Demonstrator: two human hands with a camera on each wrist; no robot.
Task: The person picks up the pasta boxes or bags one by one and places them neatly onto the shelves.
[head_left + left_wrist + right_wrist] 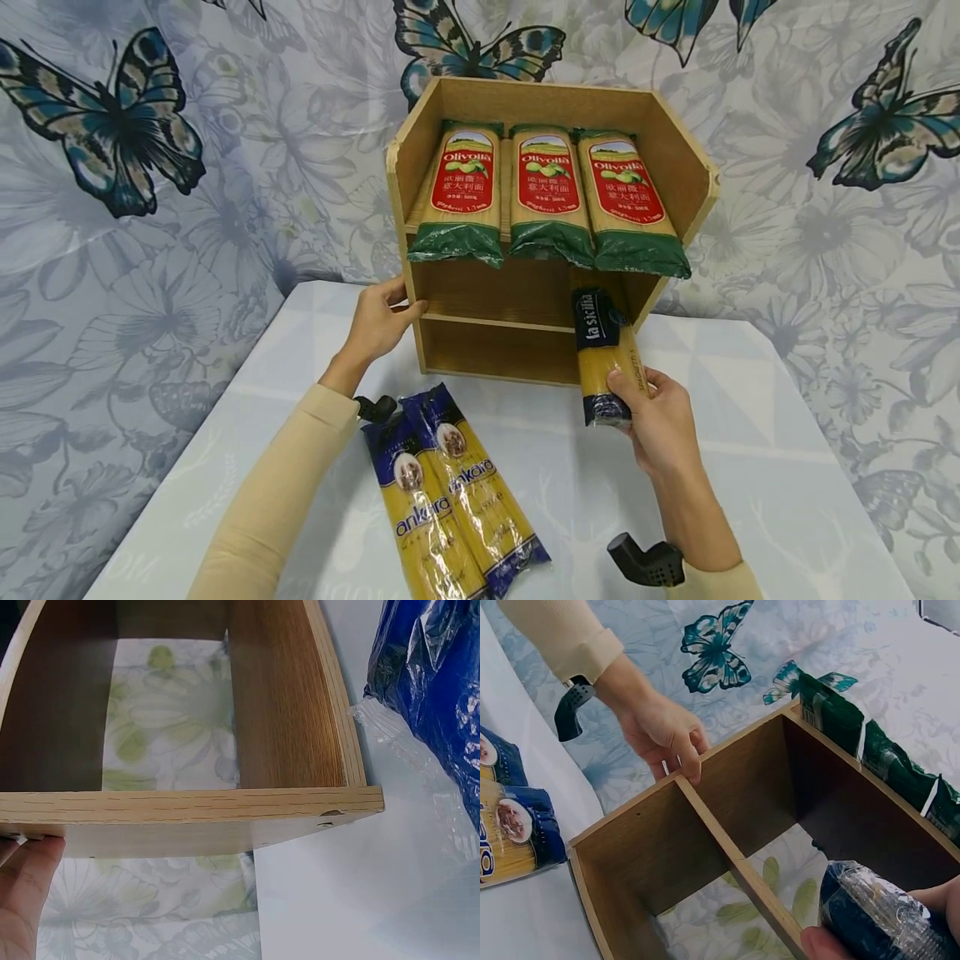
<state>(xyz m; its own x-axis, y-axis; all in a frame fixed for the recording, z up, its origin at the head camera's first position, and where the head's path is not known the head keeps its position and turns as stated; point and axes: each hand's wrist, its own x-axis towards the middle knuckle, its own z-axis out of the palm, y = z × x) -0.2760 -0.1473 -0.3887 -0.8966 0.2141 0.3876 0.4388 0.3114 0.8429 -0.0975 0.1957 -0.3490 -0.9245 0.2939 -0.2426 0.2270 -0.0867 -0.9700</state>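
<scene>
A wooden shelf rack [491, 292] stands on the table, open at the front. My left hand [381, 321] grips its left side panel, thumb at the front edge by the middle board, as the right wrist view also shows. My right hand [666, 417] holds a pack of La Sicilia spaghetti [600, 354] near its lower dark blue end [870, 915]. The pack's far end reaches into the middle compartment at the right, below the top shelf. Its near end sticks out in front and hangs lower. My fingers under the pack are partly hidden.
Three green-ended Olivoila spaghetti packs [551, 179] lie side by side on the top shelf, their ends overhanging the front. Two Ankara spaghetti packs [480, 475] lie on the white table [757, 467] in front of the rack. A butterfly-print cloth [240, 158] hangs behind.
</scene>
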